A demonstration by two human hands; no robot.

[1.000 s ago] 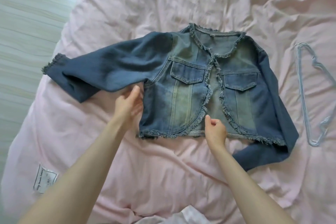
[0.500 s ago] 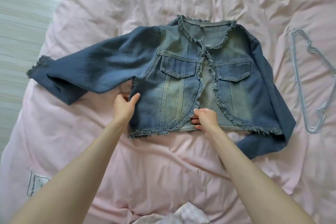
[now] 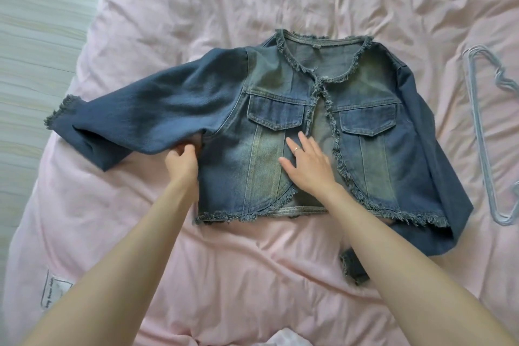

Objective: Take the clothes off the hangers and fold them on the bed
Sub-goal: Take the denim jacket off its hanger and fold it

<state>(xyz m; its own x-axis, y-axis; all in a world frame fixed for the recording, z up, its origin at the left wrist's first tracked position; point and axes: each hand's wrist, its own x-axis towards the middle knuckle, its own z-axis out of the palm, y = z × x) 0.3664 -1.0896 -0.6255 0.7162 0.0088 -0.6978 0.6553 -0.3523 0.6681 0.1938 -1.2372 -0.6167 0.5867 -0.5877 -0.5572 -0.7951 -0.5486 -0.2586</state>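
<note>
A: What is the biggest thing?

B: The pink bed (image 3: 252, 255). It fills most of the frame. A blue jean jacket (image 3: 376, 154) lies flat in the middle of it, front up.

A: Where are the hands?

B: The right hand (image 3: 307, 167) lies flat on the jacket front, fingers straight and spread. The left hand (image 3: 182, 164) is at the jacket's side under the sleeve, fingers curled. It seems to pinch the cloth.

A: Anything small?

B: A clear hanger (image 3: 483, 135) lies at the right edge, apart from the jacket.
</note>
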